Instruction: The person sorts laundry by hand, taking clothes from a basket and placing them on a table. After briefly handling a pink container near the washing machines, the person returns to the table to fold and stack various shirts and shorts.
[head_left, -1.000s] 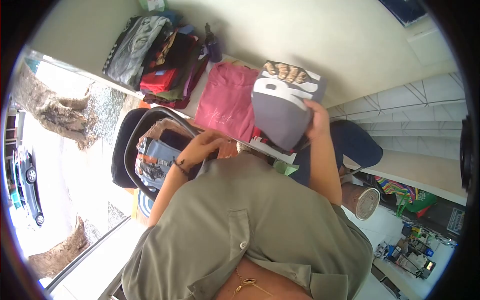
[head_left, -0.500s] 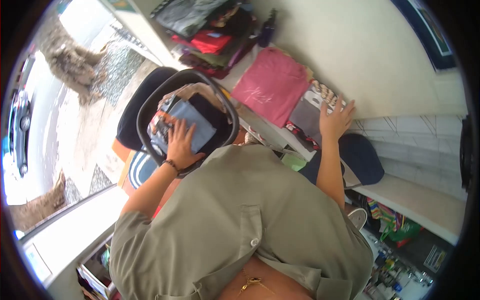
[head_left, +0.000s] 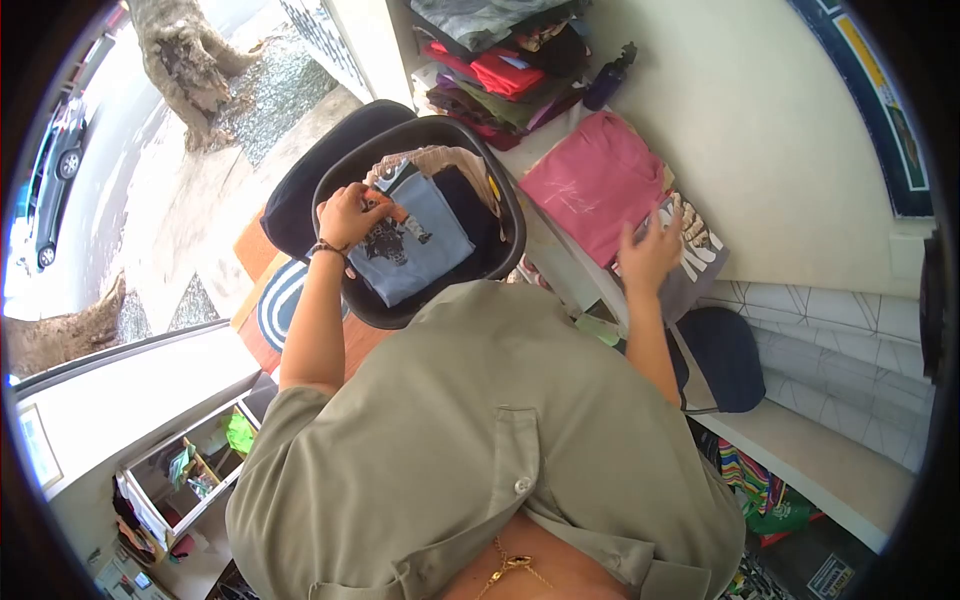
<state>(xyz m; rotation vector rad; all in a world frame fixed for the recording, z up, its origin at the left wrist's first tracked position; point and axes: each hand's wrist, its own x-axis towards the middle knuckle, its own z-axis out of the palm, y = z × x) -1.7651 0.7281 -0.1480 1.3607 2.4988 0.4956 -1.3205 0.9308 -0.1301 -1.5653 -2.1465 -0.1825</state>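
My left hand (head_left: 350, 215) is at the left side of a dark basket (head_left: 507, 190), its fingers pinched on the edge of a folded light blue shirt (head_left: 437, 225) with a dark print. Beside that shirt in the basket lie a black folded cloth (head_left: 470, 200) and a beige one (head_left: 447, 158). My right hand (head_left: 652, 255), fingers apart and slightly blurred, is over the near left part of a folded grey printed shirt (head_left: 705, 258). A folded pink shirt (head_left: 598, 180) lies next to it on the white shelf.
Stacked folded clothes (head_left: 510, 80) and a dark bottle (head_left: 610, 80) stand at the shelf's far end. A navy cap (head_left: 722, 355) is right of my body. Behind the basket is a black rounded object (head_left: 300, 190); a striped blue-white item (head_left: 280, 302) lies below it.
My left hand has moved from lying flat on the blue shirt to its left edge, with fingers now closed. My right hand has shifted left and nearer, its fingers raised. The camera view has shifted.
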